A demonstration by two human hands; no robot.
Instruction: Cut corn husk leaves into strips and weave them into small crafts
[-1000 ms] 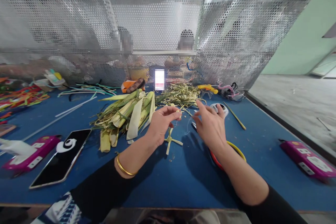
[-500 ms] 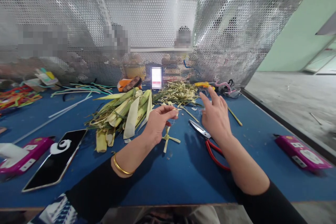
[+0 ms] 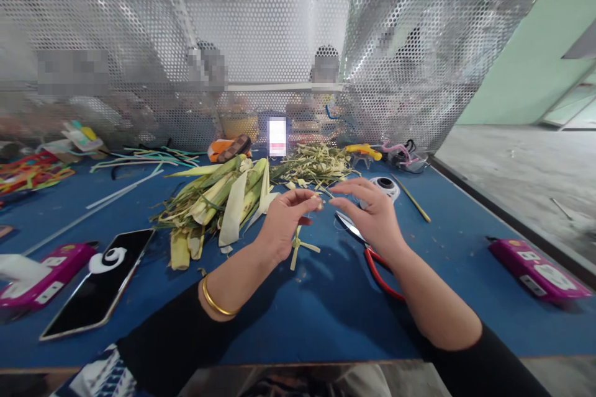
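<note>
My left hand [image 3: 288, 214] is closed in a pinch on a small pale piece [image 3: 319, 200], too small to name. Just below it is a cross-shaped piece of knotted husk strips [image 3: 302, 245]; whether it hangs from the hand or lies on the table I cannot tell. My right hand [image 3: 370, 211] faces the left one, thumb and forefinger a little apart, with nothing clearly between them. Beneath the right hand lie red-handled scissors [image 3: 382, 276], blades partly covered. To the left of my hands is a heap of corn husks [image 3: 214, 198].
Shredded husk strips [image 3: 321, 164] lie behind my hands. A white round thing with a dark centre [image 3: 388, 186] is beyond the right hand. A phone [image 3: 100, 285] lies left, a magenta box [image 3: 537, 270] right. A perforated metal screen [image 3: 284, 31] closes off the table's back.
My right hand has come down and left, closer to the left hand, its fingers drawn nearer together. The white round thing behind it has come into view. My left hand has shifted slightly right.
</note>
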